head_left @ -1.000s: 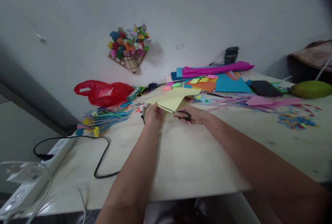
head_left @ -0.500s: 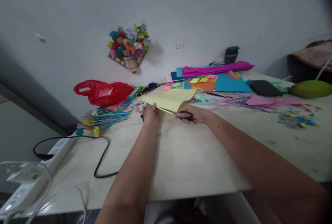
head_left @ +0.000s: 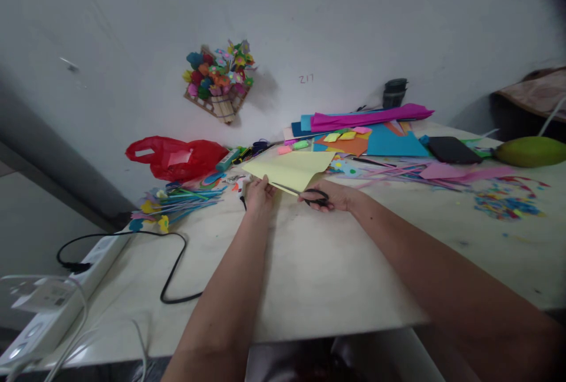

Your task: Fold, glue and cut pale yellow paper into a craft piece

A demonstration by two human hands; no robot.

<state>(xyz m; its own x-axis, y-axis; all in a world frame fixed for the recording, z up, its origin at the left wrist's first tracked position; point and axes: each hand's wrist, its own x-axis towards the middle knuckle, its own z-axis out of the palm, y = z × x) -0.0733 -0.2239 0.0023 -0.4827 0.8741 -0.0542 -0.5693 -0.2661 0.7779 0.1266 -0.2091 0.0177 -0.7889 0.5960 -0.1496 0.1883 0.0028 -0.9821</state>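
A pale yellow sheet of paper (head_left: 294,167) is held a little above the table, its right side curling. My left hand (head_left: 260,194) pinches its near left edge, thumb on top. In my right hand (head_left: 329,194) is a pair of scissors (head_left: 316,196) with black handles, fingers wrapped round the loops. The blades point left along the near edge of the paper, their tips close to my left thumb. A narrow strip of the paper shows below the blades.
Behind the sheet lie coloured papers (head_left: 395,141) and a magenta roll (head_left: 371,118). Paper scraps (head_left: 508,198) and a dark phone-like object (head_left: 454,150) are at right. At left are a red plastic bag (head_left: 177,161), craft flowers (head_left: 163,208), a black cable (head_left: 170,279) and a power strip (head_left: 48,311).
Hardly anything differs. The scissors and right hand have shifted very slightly left along the edge of the paper, and the blades look a little more closed.
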